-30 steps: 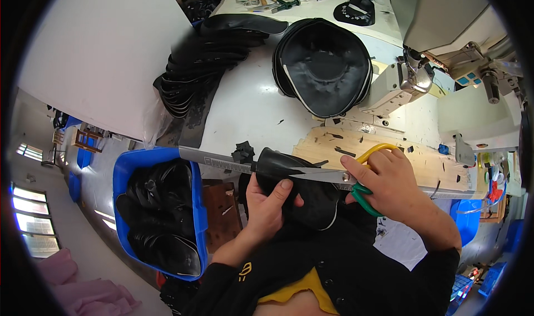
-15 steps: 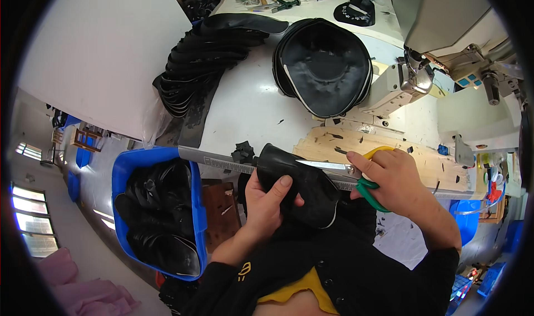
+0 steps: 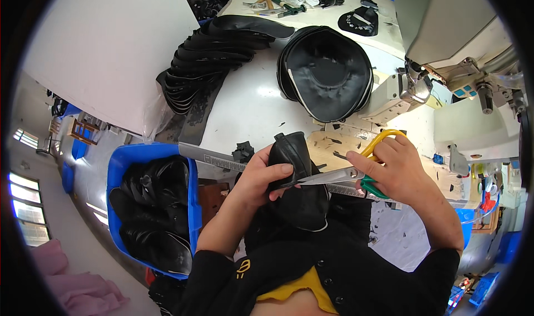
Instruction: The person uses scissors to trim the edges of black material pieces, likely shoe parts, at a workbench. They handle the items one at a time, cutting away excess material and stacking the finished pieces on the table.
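Note:
My left hand (image 3: 261,178) grips a folded black leather piece (image 3: 303,209), its thumb pressed on the front and its fingers behind. The piece looks like a shoe upper, with a seam strip along its raised part and a pale edge at the bottom. In my right hand (image 3: 396,168) is a pair of scissors (image 3: 336,176) with one yellow and one green handle loop. Their blades point left, and the tips meet the leather beside my left fingers. How far apart the blades are is hard to make out.
A blue bin (image 3: 194,221) of black leather pieces stands at the left. On the table lie a fanned stack (image 3: 206,57) and a rounded pile (image 3: 329,74) of black pieces. A sewing machine (image 3: 397,93) stands at the right. A ruler strip (image 3: 214,159) runs along the front edge.
My left hand has turned the leather piece, raising its seamed part. The scissors have shifted, and their tips now sit lower, at the leather by my left fingers.

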### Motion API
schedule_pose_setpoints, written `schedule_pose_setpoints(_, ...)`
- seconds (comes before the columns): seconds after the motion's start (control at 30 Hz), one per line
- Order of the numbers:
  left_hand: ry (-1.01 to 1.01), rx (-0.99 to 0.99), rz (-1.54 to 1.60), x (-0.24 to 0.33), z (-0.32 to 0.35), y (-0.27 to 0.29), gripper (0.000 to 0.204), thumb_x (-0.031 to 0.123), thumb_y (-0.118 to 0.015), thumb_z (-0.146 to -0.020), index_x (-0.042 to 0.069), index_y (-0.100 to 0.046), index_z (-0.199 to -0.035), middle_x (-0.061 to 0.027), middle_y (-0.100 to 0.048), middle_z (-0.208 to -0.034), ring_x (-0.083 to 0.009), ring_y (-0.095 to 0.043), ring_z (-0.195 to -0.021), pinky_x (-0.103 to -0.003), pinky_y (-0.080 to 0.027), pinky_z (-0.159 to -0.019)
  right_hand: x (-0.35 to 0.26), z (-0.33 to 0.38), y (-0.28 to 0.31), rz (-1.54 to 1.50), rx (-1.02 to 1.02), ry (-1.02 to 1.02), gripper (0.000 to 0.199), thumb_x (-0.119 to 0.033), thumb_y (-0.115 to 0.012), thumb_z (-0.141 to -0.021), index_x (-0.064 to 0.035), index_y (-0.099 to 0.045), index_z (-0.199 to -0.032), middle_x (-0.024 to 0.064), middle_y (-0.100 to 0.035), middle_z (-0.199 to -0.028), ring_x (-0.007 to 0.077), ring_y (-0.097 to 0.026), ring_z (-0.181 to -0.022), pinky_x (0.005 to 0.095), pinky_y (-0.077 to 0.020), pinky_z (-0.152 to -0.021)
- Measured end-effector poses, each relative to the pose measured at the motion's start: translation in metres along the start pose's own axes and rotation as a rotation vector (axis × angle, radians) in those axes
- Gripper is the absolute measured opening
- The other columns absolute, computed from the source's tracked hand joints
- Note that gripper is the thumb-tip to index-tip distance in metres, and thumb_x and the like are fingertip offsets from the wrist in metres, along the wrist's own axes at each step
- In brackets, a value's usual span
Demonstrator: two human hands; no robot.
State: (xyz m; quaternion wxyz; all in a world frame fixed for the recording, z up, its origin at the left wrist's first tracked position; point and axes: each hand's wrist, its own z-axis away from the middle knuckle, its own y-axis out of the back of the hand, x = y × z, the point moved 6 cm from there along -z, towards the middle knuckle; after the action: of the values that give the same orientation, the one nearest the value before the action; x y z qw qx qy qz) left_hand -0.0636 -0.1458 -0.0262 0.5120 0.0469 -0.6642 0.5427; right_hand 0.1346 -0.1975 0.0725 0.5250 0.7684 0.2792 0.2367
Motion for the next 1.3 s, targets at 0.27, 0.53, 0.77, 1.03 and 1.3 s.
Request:
schedule_pose_setpoints(0.27, 0.020, -0.077, 0.075, -0.005, -0.003, 0.003, 0.036, 0.011, -0.065, -0.080, -0.004, -0.052, -0.110, -0.0190, -0.065, -0.075, -0.0094, -0.045, -0.034, -0.019, -0.034, -0.031, -0.004, 0.001, -0.006, -0.005, 0.051, -0.002, 0.059, -0.035, -0.077, -0.062, -0.0204, -0.056, -0.115, 0.0010, -0.040, -0.068, 0.0198, -0.048, -0.061, 0.0349, -0.0380, -0.056)
schedule_pose_setpoints(0.53, -0.016, -0.136, 0.078, -0.003, -0.002, 0.007, 0.041, 0.018, -0.067, -0.080, -0.004, -0.051, -0.112, -0.0178, -0.064, -0.076, -0.0091, -0.047, -0.037, -0.018, -0.034, -0.032, 0.001, 0.009, -0.023, -0.367, 0.042, -0.165, 0.060, -0.033, -0.079, -0.066, -0.0129, -0.057, -0.119, 0.0040, -0.054, -0.077, 0.0209, -0.054, -0.063, 0.0325, -0.0441, -0.059)
schedule_pose_setpoints(0.77, -0.249, -0.322, 0.216, 0.039, 0.017, -0.019, 0.059, 0.023, -0.071, -0.080, -0.007, -0.045, -0.123, -0.0184, -0.063, -0.090, -0.0097, -0.051, -0.041, -0.017, -0.037, -0.035, -0.005, 0.015, -0.103, -1.518, 0.160, -0.706, 0.076, -0.024, -0.076, -0.078, -0.0078, -0.034, -0.139, 0.0053, -0.057, -0.102, 0.0138, -0.054, -0.089, 0.0273, -0.0442, -0.081)
schedule_pose_setpoints(1.03, -0.348, 0.249, -0.873, 0.117, 0.008, 0.028, 0.017, 0.011, -0.068, -0.082, -0.003, -0.064, -0.091, -0.0092, -0.064, -0.076, -0.0130, -0.060, -0.062, -0.027, -0.047, -0.054, -0.020, -0.019, -0.100, -1.654, 0.256, -0.794, 0.056, 0.005, -0.058, -0.075, -0.0050, -0.044, -0.128, 0.0007, -0.054, -0.112, 0.0086, -0.050, -0.100, 0.0236, -0.0382, -0.088)
schedule_pose_setpoints(1.3, -0.658, 0.649, -1.516, 0.121, -0.011, 0.098, 0.018, 0.005, -0.065, -0.077, 0.003, -0.065, -0.094, -0.0103, -0.062, -0.087, -0.0276, -0.061, -0.078, -0.035, -0.047, -0.072, 0.000, -0.060, -0.123, -1.587, 0.090, -0.732, 0.054, 0.003, -0.061, -0.076, -0.0052, -0.047, -0.127, 0.0003, -0.051, -0.116, 0.0071, -0.046, -0.104, 0.0226, -0.0362, -0.091)
